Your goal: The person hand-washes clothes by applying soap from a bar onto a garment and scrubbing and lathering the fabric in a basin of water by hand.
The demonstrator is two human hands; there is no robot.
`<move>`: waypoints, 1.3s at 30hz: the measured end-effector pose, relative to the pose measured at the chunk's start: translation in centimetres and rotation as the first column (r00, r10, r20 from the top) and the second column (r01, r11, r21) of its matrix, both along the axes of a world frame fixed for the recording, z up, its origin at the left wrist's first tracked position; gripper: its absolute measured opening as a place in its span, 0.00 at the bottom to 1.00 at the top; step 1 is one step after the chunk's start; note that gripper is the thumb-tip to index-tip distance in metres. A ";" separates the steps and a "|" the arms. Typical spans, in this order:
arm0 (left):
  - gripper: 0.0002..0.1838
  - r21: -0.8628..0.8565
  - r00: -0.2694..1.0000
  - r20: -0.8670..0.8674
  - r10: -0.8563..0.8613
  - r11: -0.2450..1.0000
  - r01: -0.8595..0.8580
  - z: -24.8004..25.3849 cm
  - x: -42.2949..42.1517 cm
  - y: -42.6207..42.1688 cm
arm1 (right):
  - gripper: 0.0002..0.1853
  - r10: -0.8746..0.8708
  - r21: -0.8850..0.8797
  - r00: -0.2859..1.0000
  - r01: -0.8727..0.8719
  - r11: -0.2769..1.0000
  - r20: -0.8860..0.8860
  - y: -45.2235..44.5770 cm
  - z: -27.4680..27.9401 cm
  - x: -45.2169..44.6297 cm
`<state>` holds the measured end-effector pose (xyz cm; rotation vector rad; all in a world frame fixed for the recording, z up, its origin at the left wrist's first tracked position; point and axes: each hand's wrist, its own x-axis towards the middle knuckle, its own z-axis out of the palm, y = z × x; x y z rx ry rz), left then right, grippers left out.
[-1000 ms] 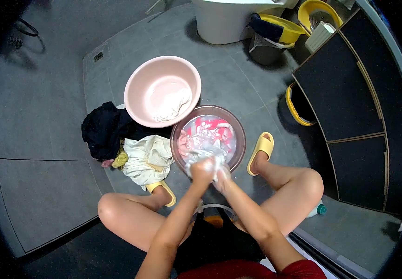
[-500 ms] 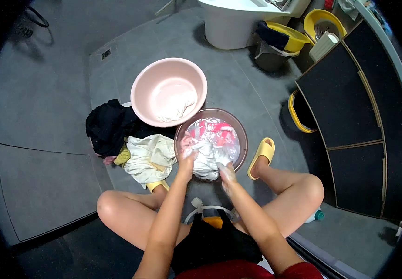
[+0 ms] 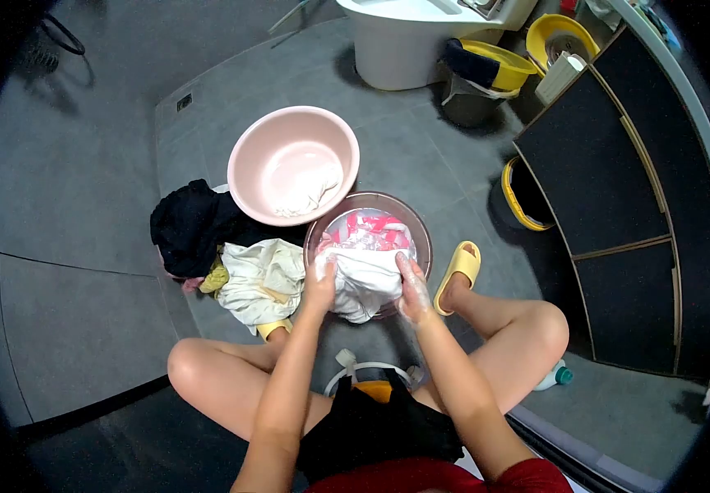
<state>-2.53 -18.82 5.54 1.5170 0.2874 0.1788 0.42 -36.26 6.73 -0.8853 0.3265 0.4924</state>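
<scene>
A wet white cloth (image 3: 363, 282) is stretched between my two hands over the near part of a brownish basin (image 3: 425, 238). My left hand (image 3: 320, 282) grips its left edge and my right hand (image 3: 412, 289) grips its right edge, both with suds on the skin. Pink and white striped cloth (image 3: 375, 230) lies in sudsy water in the same basin. Behind it, a pale pink basin (image 3: 248, 164) holds a small white cloth (image 3: 314, 195). To the left, an off-white cloth (image 3: 260, 279) lies beside a dark cloth pile (image 3: 190, 226) on the floor.
Yellow slippers (image 3: 458, 271) are on both feet beside the basin. A white toilet (image 3: 396, 49) stands at the back, with a yellow-rimmed bin (image 3: 474, 90) near it. Another bin (image 3: 519, 197) is by the dark cabinet (image 3: 618, 205). A bottle (image 3: 554, 376) lies behind the right knee.
The white cloth was bunched between my hands a second ago. My hands have moved apart, and the cloth is now spread between them with its upper edge pulled straight.
</scene>
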 end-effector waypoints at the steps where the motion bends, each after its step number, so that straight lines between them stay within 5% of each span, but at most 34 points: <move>1: 0.19 0.325 0.999 0.044 0.000 0.946 -0.014 -1.1 0.0 0.1 | 0.23 -0.044 0.028 0.998 0.045 0.999 -0.040 0.3 0.4 -0.1; 2: 0.17 0.384 0.986 0.148 0.077 0.914 -0.129 -1.4 0.2 -0.8 | 0.23 -0.067 0.020 0.982 0.072 0.997 -0.176 1.0 3.0 -0.2; 5: 0.15 0.469 0.990 -0.036 0.135 0.877 -0.102 0.5 -1.5 -4.6 | 0.25 0.023 0.144 0.957 0.020 0.989 -0.288 1.2 0.0 -0.6; 6: 0.13 0.530 0.994 0.102 0.041 0.843 -0.089 0.6 -2.3 -6.2 | 0.28 0.078 0.251 0.949 0.001 0.968 -0.305 1.3 -2.0 -0.8; 7: 0.12 0.588 0.971 0.231 -0.063 0.804 -0.088 1.0 -2.9 -7.5 | 0.28 0.235 0.479 0.899 -0.032 0.877 -0.370 0.7 -3.4 -1.0; 9: 0.11 0.618 0.916 0.358 -0.181 0.782 -0.087 2.0 -3.6 -8.7 | 0.27 0.386 0.885 0.909 -0.047 0.464 -0.154 0.7 -3.0 -1.4; 10: 0.12 0.631 0.878 0.414 -0.238 0.771 -0.088 2.4 -3.9 -9.0 | 0.24 0.353 0.820 0.921 -0.069 0.568 -0.167 1.2 -5.9 -2.4; 11: 0.12 0.569 0.925 0.374 -0.066 0.804 -0.172 2.9 -3.1 -7.9 | 0.21 0.324 0.741 0.929 -0.092 0.665 -0.176 1.5 -8.8 -3.4; 12: 0.12 0.526 0.981 0.192 0.039 0.840 -0.136 1.8 -2.1 -6.5 | 0.19 0.151 0.376 0.955 -0.046 0.926 -0.255 2.9 -2.9 -3.9; 13: 0.12 0.474 0.992 -0.006 0.128 0.874 -0.110 0.7 -1.3 -5.3 | 0.18 -0.041 -0.062 0.968 0.027 0.998 -0.248 4.3 3.7 -4.3; 14: 0.09 0.495 0.986 0.033 0.166 0.854 -0.160 1.2 -1.1 -4.8 | 0.14 -0.005 0.017 0.975 0.009 1.000 -0.221 4.2 2.1 -4.1; 16: 0.08 0.742 0.921 0.382 0.075 0.569 -0.354 5.3 -1.6 -6.3 | 0.11 0.193 0.455 0.970 -0.105 0.884 -0.151 2.9 0.1 -3.1; 17: 0.09 0.815 0.966 0.197 -0.167 0.576 -0.066 1.3 -2.9 -7.0 | 0.10 0.275 0.641 0.958 -0.159 0.751 -0.085 2.0 -0.6 -2.6; 18: 0.16 0.818 0.918 -0.003 -0.397 0.527 0.231 -2.6 -4.2 -7.6 | 0.10 0.269 0.593 0.960 -0.170 0.787 -0.082 2.1 -0.4 -2.7; 19: 0.10 0.804 0.959 0.076 -0.274 0.586 0.103 -1.7 -3.6 -6.9 | 0.09 0.264 0.543 0.961 -0.181 0.820 -0.079 2.2 -0.2 -2.8; 21: 0.08 0.738 0.976 0.216 -0.004 0.655 -0.161 1.7 -1.4 -5.3 | 0.10 0.064 -0.121 0.990 -0.079 0.990 -0.126 3.6 2.1 -4.1; 23: 0.08 0.761 0.996 0.066 0.054 0.643 -0.086 1.7 -0.9 -4.6 | 0.12 0.100 -0.115 0.980 -0.121 0.986 -0.173 3.8 1.8 -3.4; 25: 0.15 0.507 0.981 0.111 0.160 0.840 -0.194 1.9 -0.2 -4.1 | 0.13 0.115 -0.177 0.974 -0.150 0.973 -0.193 3.1 2.0 -2.2; 28: 0.15 0.320 0.988 0.141 -0.056 0.947 0.008 1.2 0.2 -3.2 | 0.14 0.088 -0.187 0.995 -0.096 0.978 -0.052 1.9 2.2 -1.1; 31: 0.12 0.298 0.999 0.030 -0.018 0.955 0.008 1.6 0.1 -2.6 | 0.10 0.089 -0.267 0.990 -0.057 0.962 0.112 2.6 4.3 -1.6; 35: 0.09 0.196 0.943 0.204 0.262 0.933 -0.302 0.2 0.8 -1.4 | 0.05 0.391 -0.440 0.920 -0.352 0.826 -0.003 1.5 4.0 -2.1; 36: 0.09 0.048 0.963 0.106 0.249 0.966 -0.256 -0.1 0.6 -1.1 | 0.08 0.337 -0.334 0.941 -0.321 0.886 -0.010 1.6 3.4 -2.1; 39: 0.11 0.103 0.933 0.179 0.313 0.937 -0.334 -0.5 0.6 -1.0 | 0.12 -0.027 0.146 0.999 0.024 0.989 0.018 2.2 4.3 -2.1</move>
